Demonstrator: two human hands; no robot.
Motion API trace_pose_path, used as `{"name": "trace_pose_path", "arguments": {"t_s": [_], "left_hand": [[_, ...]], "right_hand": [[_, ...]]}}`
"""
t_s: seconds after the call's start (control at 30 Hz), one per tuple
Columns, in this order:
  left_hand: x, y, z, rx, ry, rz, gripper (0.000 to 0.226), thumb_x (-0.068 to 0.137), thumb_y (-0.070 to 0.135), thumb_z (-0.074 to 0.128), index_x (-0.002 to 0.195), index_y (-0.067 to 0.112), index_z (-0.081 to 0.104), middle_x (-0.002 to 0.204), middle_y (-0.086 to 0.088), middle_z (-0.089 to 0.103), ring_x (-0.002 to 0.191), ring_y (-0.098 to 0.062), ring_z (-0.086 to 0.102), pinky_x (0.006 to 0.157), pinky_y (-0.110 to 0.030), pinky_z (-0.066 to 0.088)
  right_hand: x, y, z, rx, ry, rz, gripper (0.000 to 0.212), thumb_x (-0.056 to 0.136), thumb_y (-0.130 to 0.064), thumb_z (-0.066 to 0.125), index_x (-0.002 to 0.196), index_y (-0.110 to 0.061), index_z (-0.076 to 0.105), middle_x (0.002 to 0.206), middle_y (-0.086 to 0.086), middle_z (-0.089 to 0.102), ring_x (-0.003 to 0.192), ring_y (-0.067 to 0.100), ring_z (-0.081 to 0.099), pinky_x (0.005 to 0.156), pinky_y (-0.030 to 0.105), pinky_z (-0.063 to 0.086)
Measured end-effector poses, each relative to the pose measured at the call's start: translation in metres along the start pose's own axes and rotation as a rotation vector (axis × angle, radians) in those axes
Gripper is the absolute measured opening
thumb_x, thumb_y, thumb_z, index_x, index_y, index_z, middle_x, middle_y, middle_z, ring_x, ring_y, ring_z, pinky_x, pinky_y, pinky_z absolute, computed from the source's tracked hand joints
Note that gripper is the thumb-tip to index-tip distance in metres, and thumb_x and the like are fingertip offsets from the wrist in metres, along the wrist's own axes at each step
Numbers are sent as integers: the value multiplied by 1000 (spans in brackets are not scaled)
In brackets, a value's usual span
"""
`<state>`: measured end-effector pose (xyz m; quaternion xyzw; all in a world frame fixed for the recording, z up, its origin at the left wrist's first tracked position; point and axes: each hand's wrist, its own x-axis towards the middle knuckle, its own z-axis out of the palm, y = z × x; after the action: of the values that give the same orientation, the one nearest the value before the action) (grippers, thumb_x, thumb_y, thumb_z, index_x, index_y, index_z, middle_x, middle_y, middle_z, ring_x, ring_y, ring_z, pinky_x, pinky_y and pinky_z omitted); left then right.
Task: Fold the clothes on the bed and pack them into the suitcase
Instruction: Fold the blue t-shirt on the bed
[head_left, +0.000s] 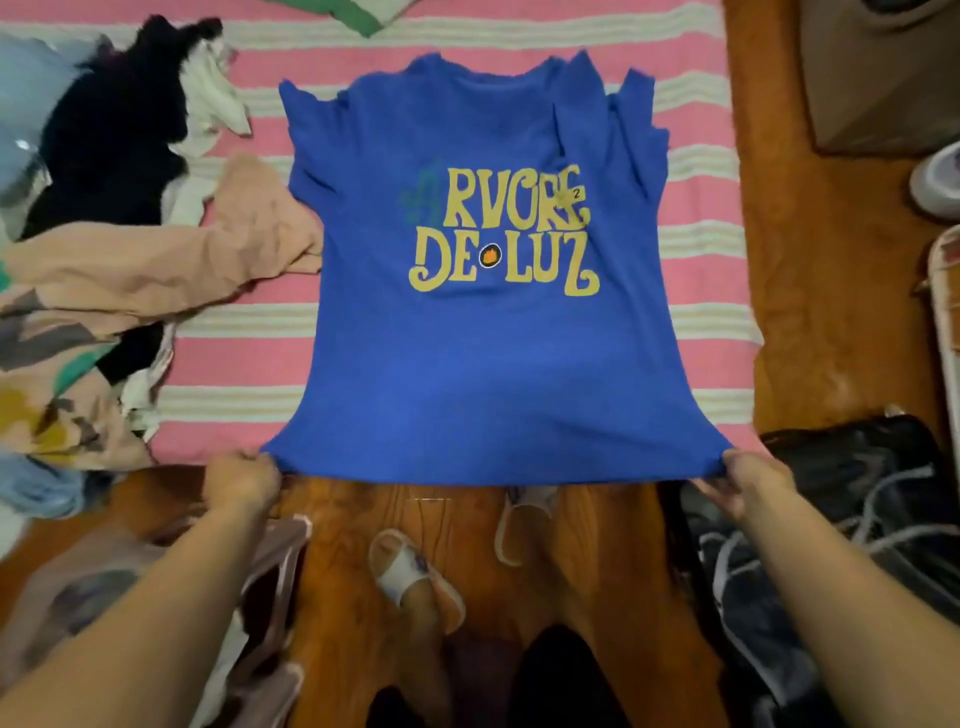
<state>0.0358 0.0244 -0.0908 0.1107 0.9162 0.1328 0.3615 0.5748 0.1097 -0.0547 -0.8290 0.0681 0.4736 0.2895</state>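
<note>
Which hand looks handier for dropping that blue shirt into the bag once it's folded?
Probably the right hand: the dark open bag lies just beside it, while the left hand grips the blue shirt's far corner.

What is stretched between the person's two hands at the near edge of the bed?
The head view shows the blue printed T-shirt's bottom hem, gripped by left hand and right hand.

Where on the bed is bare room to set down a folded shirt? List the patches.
One bare patch of the pink striped bedspread lies between the blue printed T-shirt and the heap of unfolded clothes. A narrower strip runs between the T-shirt and the bed's right edge. The left side is crowded. Both hands, left and right, pinch the hem.
</note>
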Motion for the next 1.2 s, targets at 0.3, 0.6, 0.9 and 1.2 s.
{"name": "trace_pose_path", "arguments": {"t_s": [0.3,0.6,0.9,1.2], "left_hand": [[-20,-23,1,217,-9,90,19,96,12,66,82,0,66,89,-23,70,88,-39,63,80,-43,45],[3,132,77,321,-23,807,8,90,5,58,90,12,55,92,-9,58,85,-32,53,73,-42,43],[32,388,270,473,171,1338,49,100,31,41,136,2,54,141,-19,53,134,-41,45,108,-52,39],[71,406,324,622,253,1231,58,105,45,18,162,33,17,168,-10,19,156,-31,9,125,-50,13]], "right_hand": [[30,32,-4,-269,171,-88,16,95,11,51,103,-3,54,114,17,55,98,37,58,40,37,54],[40,-62,91,-748,369,-703,16,90,-2,63,105,-7,65,108,14,62,97,35,59,84,41,48],[93,-303,276,-987,78,-1298,33,94,-17,51,122,-5,65,124,19,63,115,40,57,90,41,47],[116,-330,345,-1221,83,-1291,28,95,-21,53,118,-6,50,120,16,57,96,39,57,68,35,34]]}}
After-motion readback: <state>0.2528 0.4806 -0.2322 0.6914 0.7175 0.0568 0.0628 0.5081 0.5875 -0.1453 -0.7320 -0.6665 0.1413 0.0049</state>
